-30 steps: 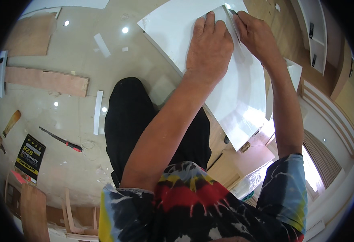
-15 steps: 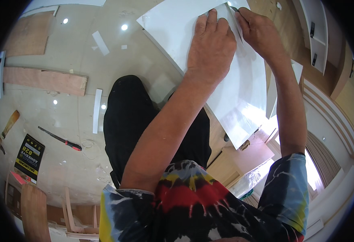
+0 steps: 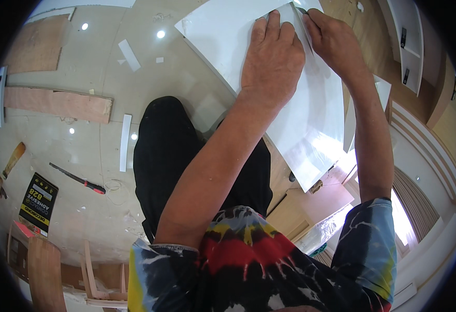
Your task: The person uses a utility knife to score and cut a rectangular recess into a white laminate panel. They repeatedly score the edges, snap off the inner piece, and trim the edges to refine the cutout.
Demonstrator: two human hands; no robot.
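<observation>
A glossy white panel [image 3: 311, 125] lies before me, tilted across the upper middle, with a thin flap or strip [image 3: 306, 34] standing up along a line between my hands. My left hand [image 3: 273, 60] lies on the panel just left of that line, its fingers stretched forward and pressing down. To its right, my right hand [image 3: 337, 44] is closed in a pinch at the flap's far end. A small dark green bit [image 3: 301, 10] shows by its fingertips; what it grips is mostly hidden.
On the tiled floor to the left lie a red-and-black handsaw [image 3: 77, 178], a brush [image 3: 14, 160], a black-and-yellow adhesive tin [image 3: 38, 203], a wooden board [image 3: 59, 103] and white offcuts [image 3: 126, 143]. A white cabinet [image 3: 410, 47] with drawers or shelves stands at the far right.
Almost nothing differs. Both hands keep their places on the white panel, with only a very slight shift of the view.
</observation>
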